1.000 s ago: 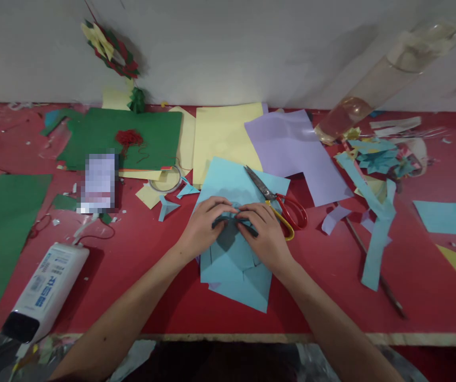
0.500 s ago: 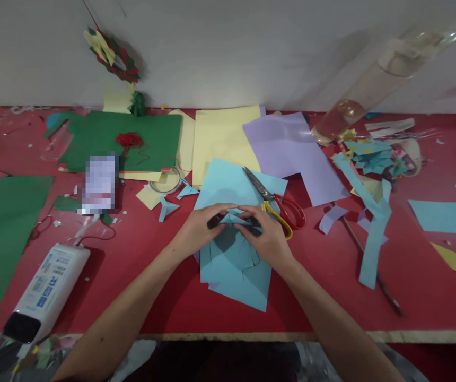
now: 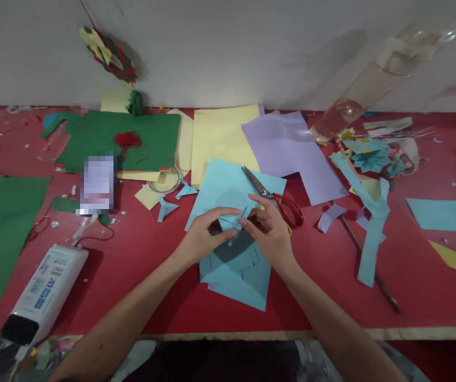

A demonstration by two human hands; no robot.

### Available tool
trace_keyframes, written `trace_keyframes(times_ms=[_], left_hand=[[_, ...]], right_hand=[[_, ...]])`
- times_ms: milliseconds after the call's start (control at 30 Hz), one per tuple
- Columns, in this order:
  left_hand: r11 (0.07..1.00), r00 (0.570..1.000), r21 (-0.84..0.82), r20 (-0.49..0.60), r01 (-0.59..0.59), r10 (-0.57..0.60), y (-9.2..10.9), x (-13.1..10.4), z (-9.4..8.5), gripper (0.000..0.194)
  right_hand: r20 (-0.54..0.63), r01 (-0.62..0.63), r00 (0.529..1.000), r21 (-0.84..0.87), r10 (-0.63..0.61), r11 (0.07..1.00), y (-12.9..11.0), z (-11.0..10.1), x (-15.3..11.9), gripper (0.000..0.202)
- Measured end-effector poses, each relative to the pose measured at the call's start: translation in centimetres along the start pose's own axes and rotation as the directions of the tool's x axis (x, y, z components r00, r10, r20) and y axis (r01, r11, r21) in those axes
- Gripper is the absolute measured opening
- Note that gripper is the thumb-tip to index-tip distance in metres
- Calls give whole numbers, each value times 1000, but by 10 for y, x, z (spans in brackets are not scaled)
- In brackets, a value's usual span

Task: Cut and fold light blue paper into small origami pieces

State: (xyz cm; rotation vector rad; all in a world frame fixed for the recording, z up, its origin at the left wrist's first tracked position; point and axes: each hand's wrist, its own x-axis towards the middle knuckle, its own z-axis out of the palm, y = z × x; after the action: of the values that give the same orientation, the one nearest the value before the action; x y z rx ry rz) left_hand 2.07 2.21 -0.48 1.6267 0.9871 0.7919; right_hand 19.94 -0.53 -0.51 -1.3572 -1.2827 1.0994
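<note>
A small folded piece of light blue paper (image 3: 230,222) is held up between my two hands. My left hand (image 3: 208,231) pinches its left side between thumb and fingers. At its right edge, the thumb and a finger of my right hand (image 3: 270,228) grip a raised flap, while the index finger is lifted. Beneath lie light blue paper sheets (image 3: 236,294), partly in the shadow of my hands. Scissors (image 3: 289,209) with red and yellow handles rest just beyond my right hand, which covers part of them. Two small folded blue pieces (image 3: 167,208) lie to the left.
A phone (image 3: 97,183) on a cable and a white power bank (image 3: 45,294) are at left. Green card (image 3: 152,135), yellow paper (image 3: 220,138) and purple paper (image 3: 287,143) lie along the wall. A tilted bottle (image 3: 361,95), blue strips (image 3: 375,233) and a thin stick (image 3: 387,294) are at right.
The folded blue paper has turned from lying level to tilted, with a flap now standing up at its right. My right index finger has lifted away from it.
</note>
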Motion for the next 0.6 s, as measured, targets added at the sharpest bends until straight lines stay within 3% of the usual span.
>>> trace_keyframes(times_ms=[433, 600], left_hand=[[999, 999, -32, -45, 0, -1, 5, 0, -2, 24], [996, 992, 41, -92, -82, 86, 5, 1, -1, 26]], right_hand=[[1, 9, 1000, 134, -9, 991, 0, 1, 0, 31], [-6, 41, 999, 104, -41, 994, 7, 7, -4, 46]])
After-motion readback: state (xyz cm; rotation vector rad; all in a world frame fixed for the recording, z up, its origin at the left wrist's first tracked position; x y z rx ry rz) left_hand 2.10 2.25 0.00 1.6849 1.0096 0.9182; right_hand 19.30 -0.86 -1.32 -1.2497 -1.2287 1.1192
